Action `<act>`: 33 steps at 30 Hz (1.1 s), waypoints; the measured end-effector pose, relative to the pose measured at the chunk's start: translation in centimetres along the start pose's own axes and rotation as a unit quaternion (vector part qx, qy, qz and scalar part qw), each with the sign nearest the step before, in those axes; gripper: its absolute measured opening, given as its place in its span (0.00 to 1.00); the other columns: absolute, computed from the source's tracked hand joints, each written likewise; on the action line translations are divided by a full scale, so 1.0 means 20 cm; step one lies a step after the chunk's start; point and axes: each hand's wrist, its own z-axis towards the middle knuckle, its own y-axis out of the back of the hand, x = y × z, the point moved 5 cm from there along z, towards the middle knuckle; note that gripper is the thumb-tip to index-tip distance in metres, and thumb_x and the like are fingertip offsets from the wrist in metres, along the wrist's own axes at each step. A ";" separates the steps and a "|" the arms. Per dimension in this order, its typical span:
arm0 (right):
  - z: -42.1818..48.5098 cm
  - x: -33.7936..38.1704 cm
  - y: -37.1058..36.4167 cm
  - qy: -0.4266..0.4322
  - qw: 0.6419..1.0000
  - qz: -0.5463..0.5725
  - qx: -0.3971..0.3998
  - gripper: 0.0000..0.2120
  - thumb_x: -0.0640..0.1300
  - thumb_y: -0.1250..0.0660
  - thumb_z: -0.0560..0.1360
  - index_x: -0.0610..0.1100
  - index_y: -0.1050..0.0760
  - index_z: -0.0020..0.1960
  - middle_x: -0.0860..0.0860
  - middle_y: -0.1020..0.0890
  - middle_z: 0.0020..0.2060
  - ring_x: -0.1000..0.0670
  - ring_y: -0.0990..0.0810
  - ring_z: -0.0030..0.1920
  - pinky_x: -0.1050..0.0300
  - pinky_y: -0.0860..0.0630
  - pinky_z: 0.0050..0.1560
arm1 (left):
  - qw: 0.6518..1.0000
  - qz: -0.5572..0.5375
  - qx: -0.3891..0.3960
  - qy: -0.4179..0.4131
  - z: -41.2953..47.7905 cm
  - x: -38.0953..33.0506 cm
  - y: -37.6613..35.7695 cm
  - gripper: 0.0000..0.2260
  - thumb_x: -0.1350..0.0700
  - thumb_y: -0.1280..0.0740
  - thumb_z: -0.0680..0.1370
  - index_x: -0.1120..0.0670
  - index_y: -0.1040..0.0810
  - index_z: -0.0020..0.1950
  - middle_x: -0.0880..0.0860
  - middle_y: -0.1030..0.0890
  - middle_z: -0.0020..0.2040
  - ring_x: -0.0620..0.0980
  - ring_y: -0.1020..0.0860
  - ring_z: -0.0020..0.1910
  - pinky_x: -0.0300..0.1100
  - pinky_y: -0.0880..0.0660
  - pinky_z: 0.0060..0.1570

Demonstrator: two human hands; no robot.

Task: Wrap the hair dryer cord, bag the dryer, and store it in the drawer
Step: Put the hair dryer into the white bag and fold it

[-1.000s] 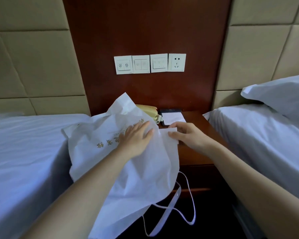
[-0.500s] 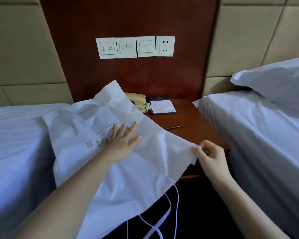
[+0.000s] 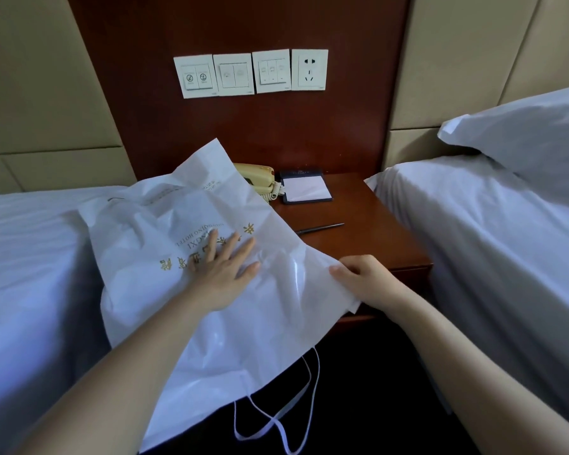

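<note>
Left hand [image 3: 222, 274] presses bag [image 3: 184, 323] flat, fingers spread; right hand [image 3: 363, 279] fingers pinching its edge

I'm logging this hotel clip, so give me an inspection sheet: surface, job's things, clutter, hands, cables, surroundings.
Surface: wooden nightstand between left bed and right bed.
Job's things: bag lies across nightstand and left bed; dryer not seen.
Clutter: phone, notepad, pen.
Hands: left hand flat on bag; right hand pinches its edge.
Cables: phone's coiled cord; bag's drawstrings hang down.
Surroundings: switches, socket on wall; pillow on right bed.
</note>
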 end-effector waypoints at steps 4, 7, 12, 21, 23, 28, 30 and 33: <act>-0.09 -0.08 0.01 0.017 0.997 -0.027 -0.064 0.17 0.43 0.38 0.75 0.38 0.32 0.29 0.52 0.32 0.22 0.57 0.37 0.23 0.62 0.41 0.26 | 1.000 0.009 -0.011 -0.009 -0.01 0.01 0.00 0.25 0.40 0.54 0.81 0.39 0.57 0.77 0.39 0.59 0.78 0.50 0.67 0.76 0.65 0.52 0.70; -0.11 -0.11 0.03 0.017 0.997 -0.041 -0.061 0.15 0.43 0.37 0.74 0.35 0.28 0.32 0.51 0.32 0.25 0.56 0.35 0.28 0.58 0.40 0.31 | 1.000 -0.007 -0.018 -0.011 -0.02 0.02 0.00 0.25 0.41 0.53 0.81 0.39 0.55 0.77 0.39 0.58 0.78 0.50 0.66 0.76 0.64 0.51 0.70; -0.15 -0.15 0.07 -0.031 0.995 -0.082 0.047 0.09 0.40 0.31 0.71 0.45 0.27 0.33 0.53 0.24 0.28 0.53 0.26 0.31 0.56 0.31 0.36 | 0.998 -0.039 0.042 0.000 -0.06 0.01 0.04 0.29 0.40 0.47 0.80 0.40 0.55 0.77 0.42 0.61 0.78 0.50 0.69 0.75 0.62 0.56 0.72; -0.29 0.04 -0.02 -0.019 0.963 -0.268 -0.003 0.25 0.51 0.40 0.77 0.46 0.40 0.71 0.44 0.31 0.67 0.39 0.35 0.67 0.48 0.36 0.63 | 0.999 0.004 -0.038 0.006 -0.54 -0.08 0.17 0.26 0.43 0.43 0.79 0.45 0.44 0.76 0.44 0.48 0.78 0.46 0.52 0.77 0.56 0.57 0.73; -0.31 0.10 -0.09 -0.012 0.951 -0.308 -0.015 0.25 0.53 0.42 0.77 0.46 0.40 0.72 0.45 0.35 0.70 0.41 0.39 0.70 0.47 0.38 0.65 | 0.990 0.021 -0.125 0.056 -0.68 -0.03 0.19 0.28 0.42 0.41 0.78 0.45 0.46 0.76 0.47 0.52 0.79 0.48 0.56 0.77 0.57 0.59 0.71; -0.45 0.31 -0.28 0.134 0.957 -0.254 -0.037 0.18 0.50 0.41 0.78 0.46 0.31 0.66 0.48 0.30 0.66 0.46 0.33 0.66 0.51 0.35 0.62 | 0.921 -0.257 -0.245 0.159 -0.89 0.19 0.12 0.41 0.53 0.30 0.73 0.52 0.53 0.78 0.56 0.52 0.78 0.54 0.50 0.77 0.56 0.46 0.73; -0.53 0.39 -0.38 0.174 0.974 -0.147 0.002 0.12 0.48 0.40 0.78 0.46 0.27 0.59 0.51 0.25 0.55 0.49 0.24 0.53 0.54 0.28 0.52 | 0.854 -0.423 -0.258 0.161 -0.92 0.26 0.09 0.41 0.58 0.29 0.72 0.54 0.51 0.77 0.54 0.38 0.74 0.52 0.36 0.71 0.48 0.36 0.68; -0.62 0.43 -0.51 0.178 0.974 -0.141 0.010 0.09 0.48 0.41 0.78 0.47 0.30 0.40 0.52 0.28 0.34 0.46 0.27 0.37 0.52 0.32 0.37 | 0.799 -0.522 -0.203 0.220 -0.96 0.28 0.00 0.25 0.54 0.34 0.78 0.53 0.39 0.72 0.48 0.28 0.59 0.47 0.28 0.57 0.44 0.30 0.56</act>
